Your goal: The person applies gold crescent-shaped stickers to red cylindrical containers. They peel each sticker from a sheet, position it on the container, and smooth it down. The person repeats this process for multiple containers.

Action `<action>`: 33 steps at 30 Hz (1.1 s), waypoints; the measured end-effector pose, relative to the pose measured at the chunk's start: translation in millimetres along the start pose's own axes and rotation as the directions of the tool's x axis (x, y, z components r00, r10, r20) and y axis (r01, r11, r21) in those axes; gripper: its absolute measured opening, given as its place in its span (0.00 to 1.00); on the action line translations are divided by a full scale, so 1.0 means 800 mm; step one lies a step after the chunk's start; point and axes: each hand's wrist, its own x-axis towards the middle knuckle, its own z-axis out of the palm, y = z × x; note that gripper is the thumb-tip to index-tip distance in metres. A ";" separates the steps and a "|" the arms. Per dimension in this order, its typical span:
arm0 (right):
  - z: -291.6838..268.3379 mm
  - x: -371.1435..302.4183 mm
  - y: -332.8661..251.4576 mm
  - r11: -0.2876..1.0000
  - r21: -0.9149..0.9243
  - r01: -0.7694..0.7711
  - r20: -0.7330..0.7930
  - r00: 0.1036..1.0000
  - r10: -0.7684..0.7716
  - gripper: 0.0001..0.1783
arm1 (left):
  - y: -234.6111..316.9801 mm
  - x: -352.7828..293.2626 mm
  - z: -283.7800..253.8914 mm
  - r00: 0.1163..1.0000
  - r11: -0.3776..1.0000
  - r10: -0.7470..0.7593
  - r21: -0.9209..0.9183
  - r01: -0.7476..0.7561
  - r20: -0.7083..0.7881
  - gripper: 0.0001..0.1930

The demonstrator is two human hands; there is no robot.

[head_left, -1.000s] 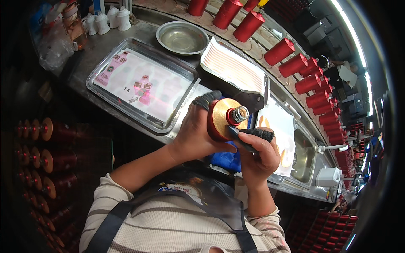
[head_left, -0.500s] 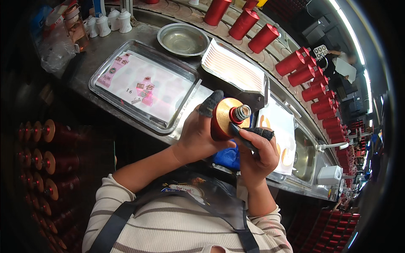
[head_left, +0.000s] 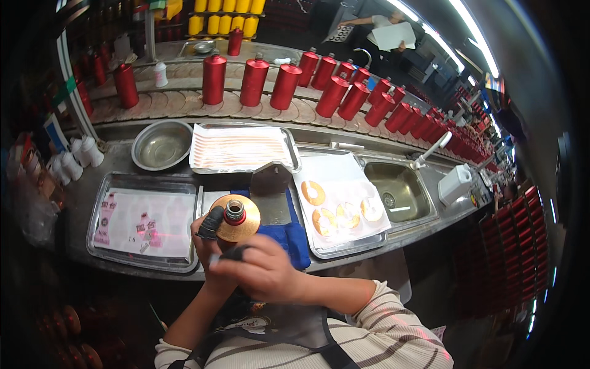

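Observation:
My left hand, with a black cover on a finger, grips a red bottle from its left side. The bottle is upright, its open glass mouth toward me and a gold disc around the neck. In front of it is my right hand, blurred by motion, with curled fingers and black covers on some of them. Whether those fingers hold anything or touch the bottle I cannot tell. Just right of the bottle a metal stand rests by a blue cloth.
A tray of pink labels lies left, a tray of orange-striped strips behind, gold rings on white paper to the right. Around them are a metal bowl, a sink and a belt of red bottles. Another person stands beyond.
My view has turned right and up. The bottle and both hands now appear farther left and lower. My right hand has moved from the bottle's neck to its near side.

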 end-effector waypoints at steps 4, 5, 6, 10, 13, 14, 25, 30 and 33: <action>-0.050 -0.009 -0.004 0.817 0.521 -0.247 0.130 0.969 0.210 0.22 | -0.006 -0.021 0.016 0.984 0.938 -0.166 -0.317 0.139 -0.059 0.45; -0.063 -0.006 0.001 0.669 0.609 -0.425 0.188 0.898 0.399 0.20 | 0.001 -0.006 -0.005 1.000 0.995 -0.007 -0.096 0.009 0.029 0.46; -0.063 -0.010 0.007 0.501 0.706 -0.500 0.169 0.806 0.567 0.20 | -0.007 -0.007 -0.008 0.999 0.999 -0.022 -0.036 0.023 0.043 0.47; -0.108 -0.030 0.081 0.213 0.820 -0.531 0.125 0.530 0.839 0.14 | 0.003 -0.001 -0.015 0.998 0.990 -0.057 0.132 0.051 0.042 0.51; -0.151 -0.047 0.156 -0.079 0.904 -0.419 0.187 0.225 0.956 0.11 | -0.011 -0.008 -0.019 0.992 0.989 -0.100 0.120 0.090 0.077 0.53; -0.167 -0.060 0.185 0.000 0.897 -0.443 0.146 0.295 0.944 0.16 | -0.012 -0.011 -0.023 0.989 0.993 -0.120 0.027 0.118 0.087 0.54; -0.289 -0.041 0.425 0.287 0.739 -0.609 -0.228 0.175 0.958 0.40 | -0.040 0.007 -0.053 0.978 0.950 -0.205 -0.249 0.190 -0.039 0.53; -0.341 -0.007 0.514 0.328 0.716 -0.616 -0.350 0.091 0.933 0.51 | -0.064 0.016 -0.062 0.967 0.947 -0.226 -0.257 0.191 -0.115 0.45; -0.355 0.022 0.542 0.297 0.780 -0.550 -0.293 0.097 0.951 0.55 | -0.067 0.022 -0.078 0.948 0.943 -0.289 -0.212 0.257 -0.131 0.41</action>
